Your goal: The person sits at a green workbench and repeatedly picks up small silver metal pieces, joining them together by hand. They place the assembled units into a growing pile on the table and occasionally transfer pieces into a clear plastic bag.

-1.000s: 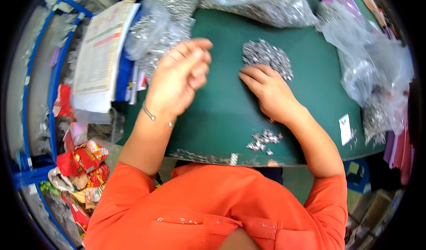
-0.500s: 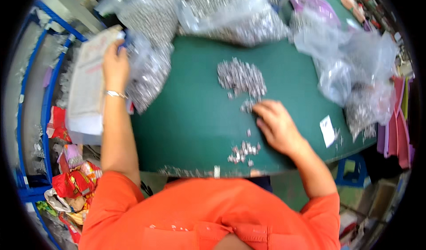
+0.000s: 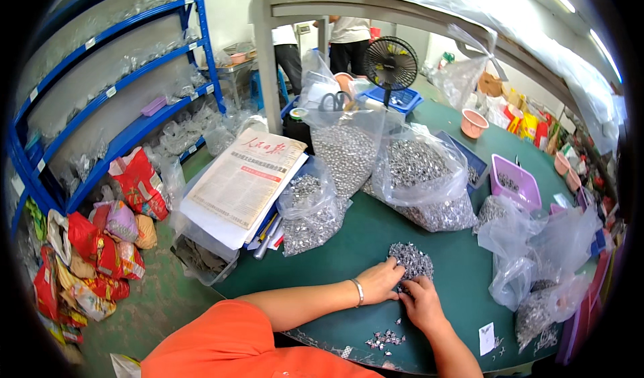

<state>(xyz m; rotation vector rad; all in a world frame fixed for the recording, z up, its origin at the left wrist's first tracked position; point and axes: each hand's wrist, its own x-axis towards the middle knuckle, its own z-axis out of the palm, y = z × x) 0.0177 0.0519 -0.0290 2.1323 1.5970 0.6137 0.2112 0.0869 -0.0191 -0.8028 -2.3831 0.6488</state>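
Observation:
A heap of small silvery metal pieces (image 3: pixel 414 257) lies on the green tabletop (image 3: pixel 315 271). My left hand (image 3: pixel 380 281), with a bracelet at its wrist, is at the heap's left edge with its fingers curled in. Against its near side rests my right hand (image 3: pixel 422 303), thumb and fingers bent towards the left fingertips. Both hands look closed, but whatever is between the fingers is too small to make out. Closer to the table's front edge lies a smaller scatter of the same pieces (image 3: pixel 386 340).
Clear bags of metal parts (image 3: pixel 426 193) stand beyond the heap, with another bag (image 3: pixel 537 311) at the right. A newspaper stack (image 3: pixel 245 177) sits on the left. Also here are a purple basket (image 3: pixel 515 183), a white slip (image 3: pixel 486 338), a fan (image 3: pixel 390 63) and blue shelving (image 3: pixel 114 89).
My left hand has moved from the newspaper stack to the heap, beside my right hand. The right hand is now against the heap itself. The view has tilted up and turned left.

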